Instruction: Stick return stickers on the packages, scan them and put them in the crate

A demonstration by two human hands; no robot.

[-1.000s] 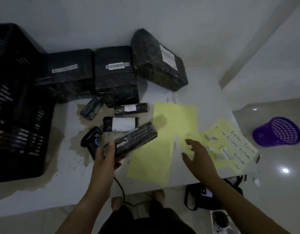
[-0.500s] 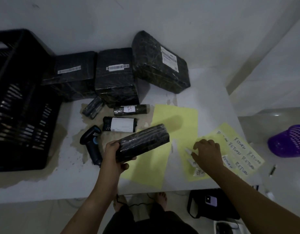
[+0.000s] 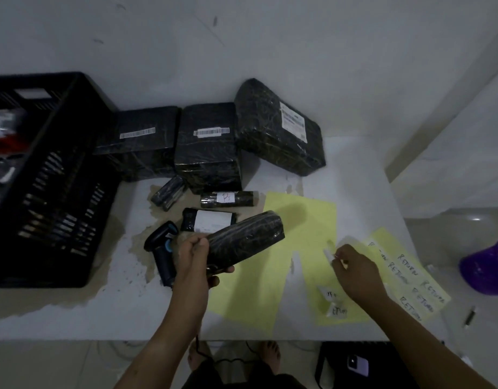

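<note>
My left hand (image 3: 196, 255) grips a black wrapped roll-shaped package (image 3: 243, 238) above the table, tilted up to the right. My right hand (image 3: 354, 269) pinches a small white sticker (image 3: 328, 252) lifted off the yellow sticker sheet (image 3: 388, 265), which carries several handwritten RETURN labels. A black barcode scanner (image 3: 162, 248) lies on the table just left of my left hand. A black slatted crate (image 3: 50, 175) stands at the left with items inside. Three small black packages (image 3: 210, 221) lie behind the held one.
Three large black wrapped boxes (image 3: 208, 144) with barcode labels stand at the back against the wall. A bare yellow backing sheet (image 3: 270, 256) lies mid-table. A purple basket (image 3: 486, 265) sits on the floor at right; a phone (image 3: 357, 364) on a dark bag lies below the table edge.
My right hand reached onto the sticker sheet, then lifted back left with a white sticker pinched. The left hand keeps holding the roll package, now slightly higher and further right.
</note>
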